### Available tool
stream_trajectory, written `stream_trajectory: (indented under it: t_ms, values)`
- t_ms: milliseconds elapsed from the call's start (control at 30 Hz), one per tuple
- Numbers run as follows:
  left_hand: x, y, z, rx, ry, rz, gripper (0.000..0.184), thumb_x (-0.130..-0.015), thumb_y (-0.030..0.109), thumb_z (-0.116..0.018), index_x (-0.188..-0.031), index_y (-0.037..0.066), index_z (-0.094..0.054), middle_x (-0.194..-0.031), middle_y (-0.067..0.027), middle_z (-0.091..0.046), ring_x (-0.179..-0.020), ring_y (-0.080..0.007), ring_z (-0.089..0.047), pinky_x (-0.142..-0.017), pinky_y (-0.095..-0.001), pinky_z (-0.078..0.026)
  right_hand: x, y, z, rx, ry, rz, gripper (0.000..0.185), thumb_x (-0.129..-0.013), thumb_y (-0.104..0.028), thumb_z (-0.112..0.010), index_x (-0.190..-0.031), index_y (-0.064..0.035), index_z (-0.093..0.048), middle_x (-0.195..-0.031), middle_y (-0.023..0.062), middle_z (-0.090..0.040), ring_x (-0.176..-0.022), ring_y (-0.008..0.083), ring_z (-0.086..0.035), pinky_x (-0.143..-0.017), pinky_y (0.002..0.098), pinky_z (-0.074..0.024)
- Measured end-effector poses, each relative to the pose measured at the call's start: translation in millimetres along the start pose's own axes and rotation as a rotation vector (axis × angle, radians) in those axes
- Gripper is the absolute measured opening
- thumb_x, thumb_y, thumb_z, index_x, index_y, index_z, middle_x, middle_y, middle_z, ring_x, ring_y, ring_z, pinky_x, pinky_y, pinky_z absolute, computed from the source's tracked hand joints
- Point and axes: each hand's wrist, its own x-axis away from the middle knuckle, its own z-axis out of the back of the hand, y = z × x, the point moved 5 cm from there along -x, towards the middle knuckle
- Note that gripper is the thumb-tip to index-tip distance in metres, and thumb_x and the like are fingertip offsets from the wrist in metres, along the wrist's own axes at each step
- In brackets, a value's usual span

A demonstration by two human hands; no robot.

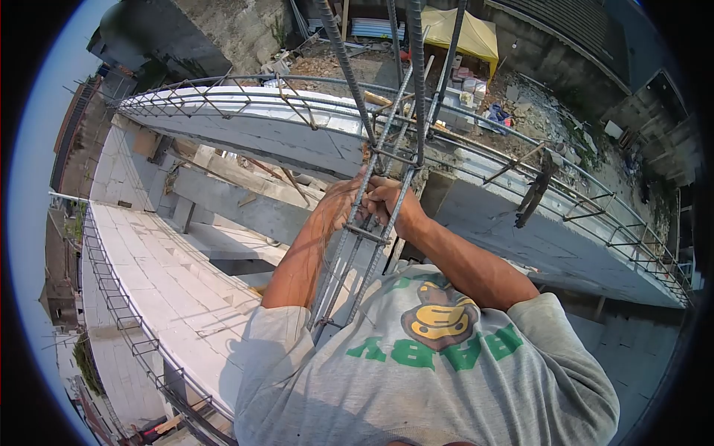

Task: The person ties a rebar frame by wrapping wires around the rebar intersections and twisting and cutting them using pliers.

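My left hand (343, 201) is at the left side of a rebar cage (366, 235), fingers curled in close to its bars. Thin strands that look like tie wire (324, 241) run down from this hand along my forearm. Across from it, my right hand (390, 198) is closed, its fingertips pinched together between the bars and nearly meeting the left. What the right fingers grip is too small to make out. Just beyond my hands, the cage meets upright rebars (418, 89) with a cross tie (394, 154) around them.
White block walls (163, 260) curve away to the left, with another rebar cage (123, 305) along the outer edge. More rebar (595, 215) lies on the wall top at right. Below are planks, rubble and a yellow canopy (462, 36). An open drop lies beside the wall.
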Motion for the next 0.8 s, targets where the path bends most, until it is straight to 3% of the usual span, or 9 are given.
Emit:
stream_trajectory:
  t_ms: [133, 233, 333, 433, 533, 667, 800]
  values:
    - [0, -6, -1, 0.033, -0.013, 0.017, 0.035, -0.084, 0.037, -0.069, -0.091, 0.004, -0.064, -0.071, -0.0034, -0.062, -0.056, -0.0087, -0.059, -0.049, -0.0213, -0.051, 5, -14, -8, 0.165, -0.013, 0.032, 0.013, -0.08, -0.006, -0.052, -0.086, 0.0019, -0.059, -0.065, 0.0085, -0.062, -0.055, 0.017, -0.061, -0.052, 0.0298, -0.0484]
    - [-2, -6, -1, 0.036, -0.019, 0.028, 0.035, -0.084, 0.038, -0.069, -0.091, 0.004, -0.064, -0.07, -0.0032, -0.062, -0.056, -0.0085, -0.059, -0.049, -0.0211, -0.05, -32, 25, 17, 0.437, 0.041, 0.164, 0.017, -0.081, -0.014, -0.054, -0.085, 0.001, -0.061, -0.07, 0.0157, -0.066, -0.062, 0.0252, -0.066, -0.06, 0.036, -0.0512]
    - [-3, -7, -2, 0.036, -0.03, 0.045, 0.035, -0.084, 0.038, -0.069, -0.09, 0.004, -0.064, -0.07, -0.003, -0.062, -0.055, -0.0084, -0.059, -0.048, -0.0209, -0.05, -19, -3, 9, 0.919, 0.086, 0.193, 0.013, -0.084, -0.009, -0.049, -0.077, 0.0005, -0.056, -0.067, 0.0073, -0.061, -0.058, 0.0142, -0.059, -0.054, 0.0279, -0.0471]
    - [-2, -9, -1, 0.039, -0.033, 0.053, 0.035, -0.084, 0.038, -0.069, -0.09, 0.004, -0.064, -0.07, -0.0028, -0.062, -0.055, -0.0082, -0.059, -0.047, -0.0208, -0.05, -19, -3, 10, 0.855, 0.114, 0.199, 0.023, -0.08, -0.022, -0.056, -0.085, -0.001, -0.062, -0.077, 0.0239, -0.064, -0.075, 0.039, -0.064, -0.069, 0.0448, -0.0496]
    - [0, -11, 0, 0.053, -0.037, 0.056, 0.035, -0.084, 0.039, -0.069, -0.089, 0.004, -0.064, -0.069, -0.0026, -0.062, -0.055, -0.0081, -0.058, -0.047, -0.0206, -0.049, -19, 0, 9, 0.832, 0.09, 0.273, 0.021, -0.079, -0.021, -0.056, -0.084, -0.0022, -0.063, -0.077, 0.0227, -0.065, -0.077, 0.0379, -0.065, -0.069, 0.0439, -0.0498]
    - [1, -13, 0, 0.064, -0.049, 0.066, 0.035, -0.084, 0.039, -0.069, -0.089, 0.005, -0.064, -0.069, -0.0023, -0.062, -0.054, -0.0079, -0.058, -0.046, -0.0204, -0.049, -29, 12, 19, 0.992, 0.095, 0.301, 0.025, -0.079, -0.018, -0.053, -0.098, -0.0037, -0.061, -0.088, 0.0227, -0.066, -0.084, 0.04, -0.064, -0.073, 0.0453, -0.0508]
    - [0, -14, 2, 0.073, -0.063, 0.085, 0.035, -0.084, 0.039, -0.069, -0.088, 0.005, -0.063, -0.069, -0.002, -0.061, -0.054, -0.0077, -0.058, -0.045, -0.0201, -0.048, -29, 16, 22, 0.937, 0.082, 0.337, 0.031, -0.079, -0.017, -0.053, -0.107, -0.0038, -0.057, -0.092, 0.0235, -0.065, -0.086, 0.0409, -0.064, -0.075, 0.047, -0.0503]
